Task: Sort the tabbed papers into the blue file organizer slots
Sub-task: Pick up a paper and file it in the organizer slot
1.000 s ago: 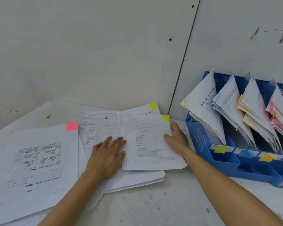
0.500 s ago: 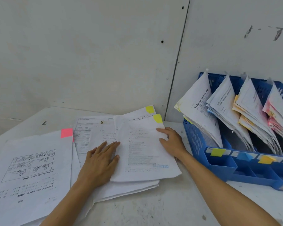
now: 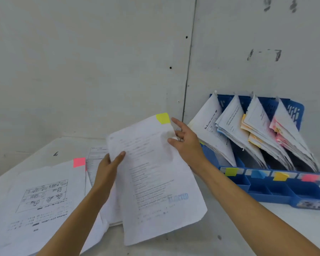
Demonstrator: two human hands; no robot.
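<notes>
My left hand (image 3: 107,169) pinches the yellow-tabbed paper (image 3: 155,182) at its left edge; my right hand (image 3: 187,143) pinches its upper right.

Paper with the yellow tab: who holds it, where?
The left hand pinches the yellow-tabbed paper at its left edge; the right hand grips its upper right edge.

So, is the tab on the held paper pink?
No, the tab on the held paper is yellow; the pink tab sits on a sheet lying flat.
</notes>
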